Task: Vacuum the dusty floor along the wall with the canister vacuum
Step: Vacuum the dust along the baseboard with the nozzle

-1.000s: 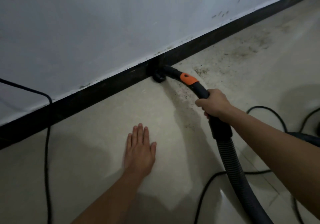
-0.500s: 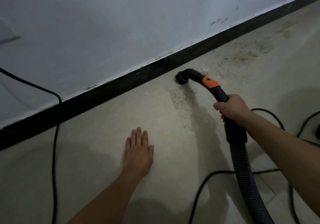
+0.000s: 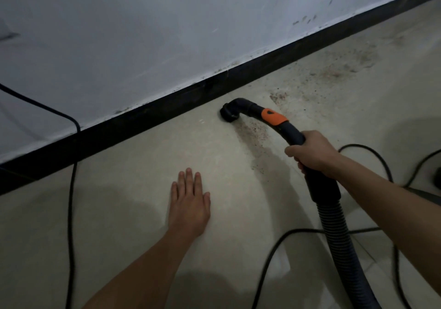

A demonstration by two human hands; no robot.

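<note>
Head view showed the vacuum's nozzle [image 3: 229, 113] set mouth-down on the floor [image 3: 133, 189], just beside the black skirting board [image 3: 143, 122] but apart from it, at the far end of a speckled dust streak [image 3: 253, 136]. A curved handle tube [image 3: 290, 133] with an orange slider [image 3: 274, 117] was seen rising from the nozzle and joining a ribbed hose [image 3: 338, 234] that ran off the lower edge; the canister itself could not be made out. The tube was judged stiff and light enough to be steered one-handed. The hose was judged flexible and springy, likely to drag and tug back when bent, and the smooth plastic was thought somewhat slippery. The best hold was judged to be on the bend of the tube just above the hose cuff, and that was where it was held. The right grip [image 3: 312, 154] was closed round that bend, its fingers wrapped fully about the tube. The left grip [image 3: 189, 203] was laid flat with straight fingers, palm down on the bare floor, well apart from the nozzle and holding nothing. More dust [image 3: 341, 67] was seen further along the skirting to the right, so much of the sweep was judged to be left. One thin cable [image 3: 70, 201] hung down the wall [image 3: 167, 34] at the left, and a second cable [image 3: 286, 237] was looped on the floor near the hose, where it could be snagged.
</note>
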